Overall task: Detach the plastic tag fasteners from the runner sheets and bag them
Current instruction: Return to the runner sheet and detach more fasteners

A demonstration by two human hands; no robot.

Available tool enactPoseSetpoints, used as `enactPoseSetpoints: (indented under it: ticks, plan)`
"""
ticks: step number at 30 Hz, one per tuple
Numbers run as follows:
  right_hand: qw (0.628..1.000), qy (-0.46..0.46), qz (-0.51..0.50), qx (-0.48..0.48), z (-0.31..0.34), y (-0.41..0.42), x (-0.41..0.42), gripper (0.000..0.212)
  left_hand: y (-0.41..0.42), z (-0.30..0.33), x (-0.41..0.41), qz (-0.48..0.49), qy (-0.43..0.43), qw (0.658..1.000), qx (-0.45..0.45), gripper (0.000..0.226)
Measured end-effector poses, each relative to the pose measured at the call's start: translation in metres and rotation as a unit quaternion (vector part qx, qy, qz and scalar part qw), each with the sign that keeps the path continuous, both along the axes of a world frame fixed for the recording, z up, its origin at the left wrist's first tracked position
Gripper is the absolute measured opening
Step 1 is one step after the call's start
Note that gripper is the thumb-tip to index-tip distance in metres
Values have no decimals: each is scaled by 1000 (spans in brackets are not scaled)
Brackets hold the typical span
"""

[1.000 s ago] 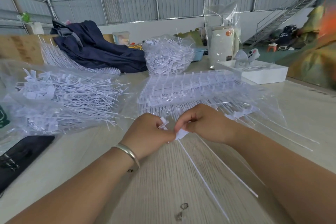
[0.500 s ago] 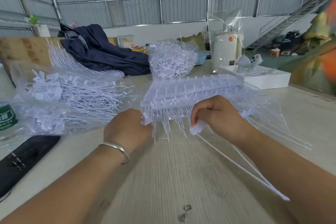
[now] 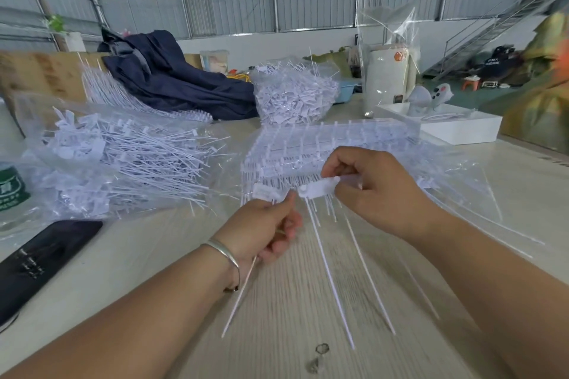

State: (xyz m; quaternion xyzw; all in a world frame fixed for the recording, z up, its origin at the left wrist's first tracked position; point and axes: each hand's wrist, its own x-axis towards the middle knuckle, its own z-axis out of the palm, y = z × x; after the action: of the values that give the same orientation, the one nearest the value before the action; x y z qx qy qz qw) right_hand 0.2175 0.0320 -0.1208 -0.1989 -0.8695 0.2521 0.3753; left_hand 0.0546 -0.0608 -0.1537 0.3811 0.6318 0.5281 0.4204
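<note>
A stack of white runner sheets (image 3: 332, 144) lies on the table ahead of me, partly under clear plastic. My left hand (image 3: 268, 228) pinches one white tag fastener (image 3: 264, 192) by its head; its long tail runs down past my wrist. My right hand (image 3: 378, 191) grips a small bunch of fasteners (image 3: 318, 188) by their heads, and their thin tails (image 3: 332, 280) hang toward me over the table. To the left lies an open clear bag (image 3: 117, 163) full of loose fasteners.
A second filled bag (image 3: 292, 95) stands behind the sheets. A white tray (image 3: 462, 129) sits at the right, a dark blue garment (image 3: 172, 77) at the back, a black phone (image 3: 40, 261) and a green-labelled bottle (image 3: 10, 191) at the left.
Both hands rose off the sheet edge and drew apart; my left hand now holds a single fastener, and my right hand has gathered several by their heads.
</note>
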Motion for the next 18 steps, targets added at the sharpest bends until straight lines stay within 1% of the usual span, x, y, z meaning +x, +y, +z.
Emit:
enactPoseSetpoints:
  ticks: [3, 4, 5, 8, 10, 12, 16, 18]
  plan:
    - [997, -37, 18, 59, -2, -2, -2, 23, 0, 7, -4, 5, -142, 990, -3, 32]
    - [995, -48, 20, 80, -2, -3, -3, 23, 0, 9, -5, 6, -168, 986, 0, 31]
    - [994, -58, 19, 96, -3, -2, -4, 23, 0, 11, -6, 2, -175, 985, 2, 31]
    - [991, -79, 9, 109, -6, 0, -5, 18, -2, 13, -6, -19, -129, 991, 11, 32]
    - [993, -84, 8, 83, -8, 1, -4, 10, -4, 12, -6, -16, -83, 996, 12, 32]
    - [995, -84, 0, 61, -9, 3, -4, 3, -4, 10, -8, 0, -68, 998, 11, 30]
    - [994, -98, -38, 17, -12, 10, -4, 19, -2, 10, -17, 9, -78, 997, 16, 37]
    - [994, -96, -43, -23, -13, 14, -3, 22, -3, 11, -19, -3, -85, 996, 12, 34]
